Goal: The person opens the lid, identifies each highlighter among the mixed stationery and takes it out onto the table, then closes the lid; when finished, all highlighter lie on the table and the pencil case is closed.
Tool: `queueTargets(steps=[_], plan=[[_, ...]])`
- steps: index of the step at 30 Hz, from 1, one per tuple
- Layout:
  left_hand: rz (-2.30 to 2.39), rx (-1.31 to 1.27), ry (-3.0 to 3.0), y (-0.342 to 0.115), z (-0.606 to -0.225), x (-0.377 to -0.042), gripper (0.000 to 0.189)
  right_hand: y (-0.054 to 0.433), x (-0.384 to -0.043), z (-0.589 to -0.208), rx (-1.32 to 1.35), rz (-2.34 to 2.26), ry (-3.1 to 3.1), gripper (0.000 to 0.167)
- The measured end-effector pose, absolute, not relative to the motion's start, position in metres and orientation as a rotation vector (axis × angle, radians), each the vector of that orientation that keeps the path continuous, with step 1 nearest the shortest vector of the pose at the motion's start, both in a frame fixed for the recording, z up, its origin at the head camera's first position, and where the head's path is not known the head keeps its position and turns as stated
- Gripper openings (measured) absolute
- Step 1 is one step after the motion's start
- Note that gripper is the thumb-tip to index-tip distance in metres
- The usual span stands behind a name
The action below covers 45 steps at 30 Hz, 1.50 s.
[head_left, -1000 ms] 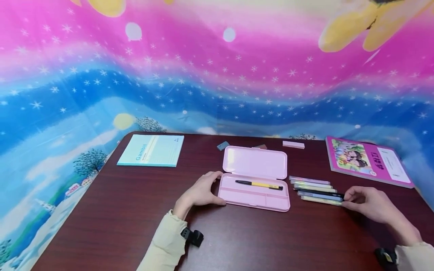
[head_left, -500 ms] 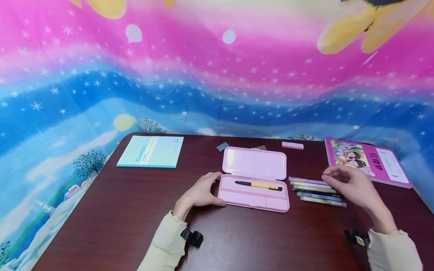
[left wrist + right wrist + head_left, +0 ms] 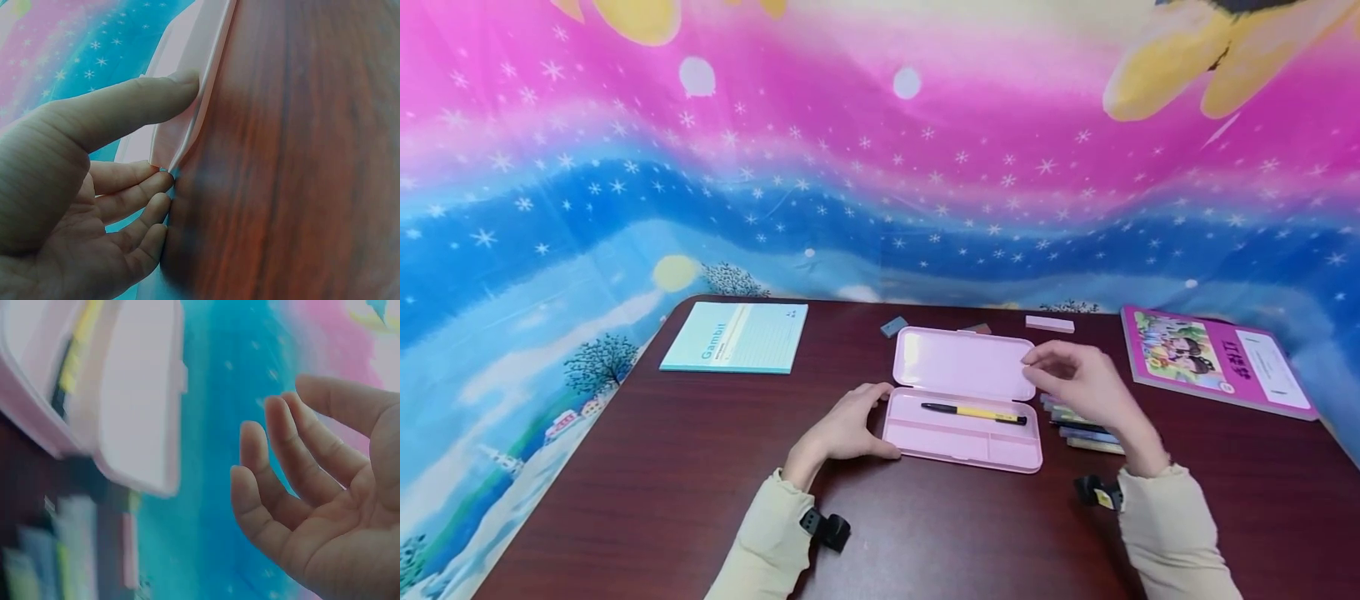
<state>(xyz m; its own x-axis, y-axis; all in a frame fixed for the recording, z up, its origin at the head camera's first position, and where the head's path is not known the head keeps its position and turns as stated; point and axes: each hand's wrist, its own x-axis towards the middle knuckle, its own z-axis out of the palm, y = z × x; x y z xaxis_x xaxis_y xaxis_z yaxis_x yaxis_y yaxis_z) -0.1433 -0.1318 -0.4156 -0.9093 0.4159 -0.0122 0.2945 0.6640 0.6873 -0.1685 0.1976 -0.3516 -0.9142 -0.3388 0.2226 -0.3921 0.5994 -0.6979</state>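
A pink pencil case (image 3: 943,440) lies with its lid (image 3: 958,358) folded back. Inside its long rear compartment rests a yellow and black pen (image 3: 977,412). My left hand (image 3: 842,425) grips the case's left end, thumb on the front edge and fingers at the back corner, as the left wrist view also shows. Holding nothing, my right hand (image 3: 1086,383) hovers by the lid's right edge, its fingers loosely bent and apart in the right wrist view. Partly hidden beneath that hand, several pens (image 3: 1092,442) lie side by side right of the case.
A light blue notebook (image 3: 737,337) lies at the back left, a pink book (image 3: 1217,362) at the back right. Behind the case are a small grey-blue block (image 3: 893,326), a partly hidden brownish block (image 3: 979,328) and a pink bar (image 3: 1049,324). A patterned cloth (image 3: 850,167) hangs behind the table.
My right hand has left the right ends of the pens and moved left over them to the lid's right edge. The left hand has stayed at the pencil case.
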Motion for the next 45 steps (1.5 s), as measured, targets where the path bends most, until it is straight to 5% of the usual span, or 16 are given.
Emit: queueTargets(steps=[27,45], plan=[[1.068,0.579,2.719,-0.133,-0.415,-0.142,0.083,0.184,-0.177,-0.374,0.862,1.022,-3.074,0.016],[1.072,0.602,2.714,-0.132,-0.416,-0.144,0.082,0.178,-0.171,-0.386,0.703,0.804,-3.190,0.012]])
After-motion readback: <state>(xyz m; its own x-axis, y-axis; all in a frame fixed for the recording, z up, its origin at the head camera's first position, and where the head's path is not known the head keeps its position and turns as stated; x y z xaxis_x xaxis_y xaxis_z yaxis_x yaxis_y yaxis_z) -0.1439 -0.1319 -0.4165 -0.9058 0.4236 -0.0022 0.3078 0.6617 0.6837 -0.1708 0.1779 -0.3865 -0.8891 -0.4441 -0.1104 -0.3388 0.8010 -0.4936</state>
